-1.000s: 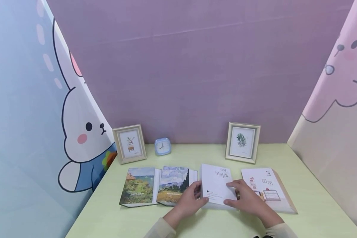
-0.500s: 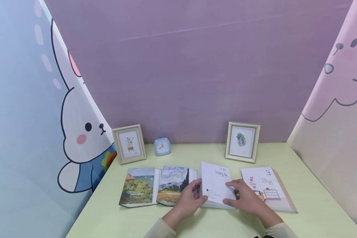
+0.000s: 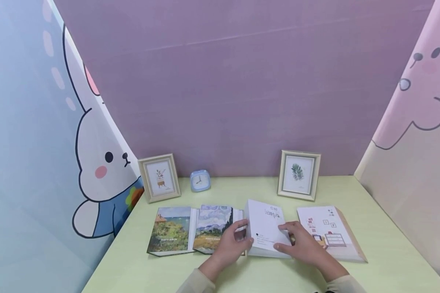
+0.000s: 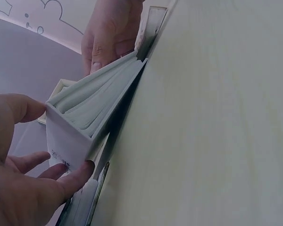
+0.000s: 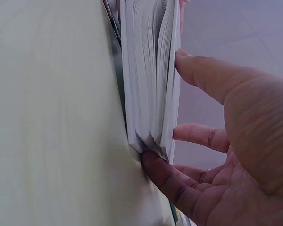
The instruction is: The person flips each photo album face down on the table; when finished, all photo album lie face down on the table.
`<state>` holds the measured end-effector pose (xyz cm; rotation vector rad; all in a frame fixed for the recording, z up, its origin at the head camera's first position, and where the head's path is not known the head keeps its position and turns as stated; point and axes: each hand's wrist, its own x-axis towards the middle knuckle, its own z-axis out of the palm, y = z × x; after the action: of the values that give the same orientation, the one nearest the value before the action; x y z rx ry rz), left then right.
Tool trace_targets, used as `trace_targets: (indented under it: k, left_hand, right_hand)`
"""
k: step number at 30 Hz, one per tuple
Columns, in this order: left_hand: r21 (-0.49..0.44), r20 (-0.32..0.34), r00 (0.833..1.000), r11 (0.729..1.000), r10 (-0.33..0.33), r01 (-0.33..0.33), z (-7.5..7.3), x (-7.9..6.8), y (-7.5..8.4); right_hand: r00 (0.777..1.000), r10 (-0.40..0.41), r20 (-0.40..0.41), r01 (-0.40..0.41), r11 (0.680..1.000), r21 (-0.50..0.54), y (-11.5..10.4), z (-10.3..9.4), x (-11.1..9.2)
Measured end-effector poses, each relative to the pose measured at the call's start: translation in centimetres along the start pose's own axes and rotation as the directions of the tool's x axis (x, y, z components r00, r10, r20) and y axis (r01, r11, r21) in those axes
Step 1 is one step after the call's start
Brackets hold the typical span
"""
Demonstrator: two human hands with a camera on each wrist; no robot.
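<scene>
Both hands hold a thick white photo album [image 3: 265, 226] with dark lettering on its cover, at the middle of the table. My left hand [image 3: 229, 243] grips its spine side. In the left wrist view, the left thumb and fingers span the white spine [image 4: 68, 139], and a dark gap shows beneath the tilted album. My right hand [image 3: 300, 242] holds the opposite side. The right wrist view shows its thumb [image 5: 203, 70] on the cover and a finger [image 5: 167, 181] under the loose page edges [image 5: 148, 70].
Two landscape-covered photo albums [image 3: 170, 230] lie overlapping at left. Another white album [image 3: 331, 234] with a furniture drawing lies at right. Behind stand a plant picture frame [image 3: 160, 178], a blue clock [image 3: 200, 180] and a leaf picture frame [image 3: 299, 176]. A purple wall [image 3: 242, 89] closes the back.
My left thumb has shifted slightly left, from the cover's lower corner toward the spine edge. The right hand keeps nearly the same hold, and the album has barely moved.
</scene>
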<state>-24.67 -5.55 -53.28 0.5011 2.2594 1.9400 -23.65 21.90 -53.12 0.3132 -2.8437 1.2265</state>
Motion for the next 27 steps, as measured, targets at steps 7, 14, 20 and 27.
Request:
trace_targets:
  k: [7, 14, 20, 27]
  left_hand:
    - [-0.047, -0.02, 1.0, 0.999, 0.02, -0.021, -0.1, 0.0, 0.0]
    - [-0.111, -0.036, 0.999, 0.993, 0.032, -0.036, -0.1, 0.1, 0.0]
    - [-0.148, -0.01, 1.0, 0.989, 0.03, -0.031, -0.2, 0.1, -0.1]
    - [-0.16, 0.014, 0.998, 0.985, 0.067, -0.064, -0.2, 0.2, -0.2]
  right_hand:
    - [0.999, -0.048, -0.017, 0.048, 0.998, 0.03, -0.1, 0.1, 0.1]
    - [0.991, -0.123, -0.06, 0.122, 0.992, -0.011, -0.2, 0.4, 0.1]
    - [0.98, -0.176, -0.088, 0.172, 0.984, -0.051, -0.2, 0.7, 0.1]
    - [0.969, -0.226, -0.105, 0.222, 0.974, -0.04, -0.2, 1.0, 0.2]
